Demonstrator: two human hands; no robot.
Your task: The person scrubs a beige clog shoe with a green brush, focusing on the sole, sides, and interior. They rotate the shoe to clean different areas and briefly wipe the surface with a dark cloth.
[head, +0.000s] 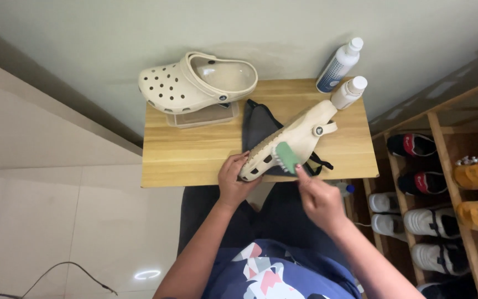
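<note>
Clog [291, 138], cream, tipped on its side over a dark cloth [258, 128] on the wooden worktop [195, 152], toe end toward the person. Left hand [233, 178] grips the toe, fingers curled tight on the sole edge. Right hand [319, 196] holds a green brush [286, 156] pressed to the clog's side near the sole; fingers are closed round its handle end.

Doing this step well, as I judge it: keep the left hand firm so the shoe doesn't skid on the cloth, use short strokes along the ridged sole rim, keep the bristles flat to the surface, and rotate the shoe rather than twisting the wrist.

Second clog [197, 82] sits upright on a clear shallow tray [203, 117] at the back left. Two white-capped bottles [341, 72] stand at the back right corner, close to the held clog's heel.

Hard to see: the brush bristles face away, so contact is probably full but not confirmed. Far side of the held clog is hidden, and the right thumb is tucked out of view. Shoe rack [443, 182] at the right is cut off by the frame edge, its lower pairs only partly shown. A cable on the floor is also cropped.
</note>
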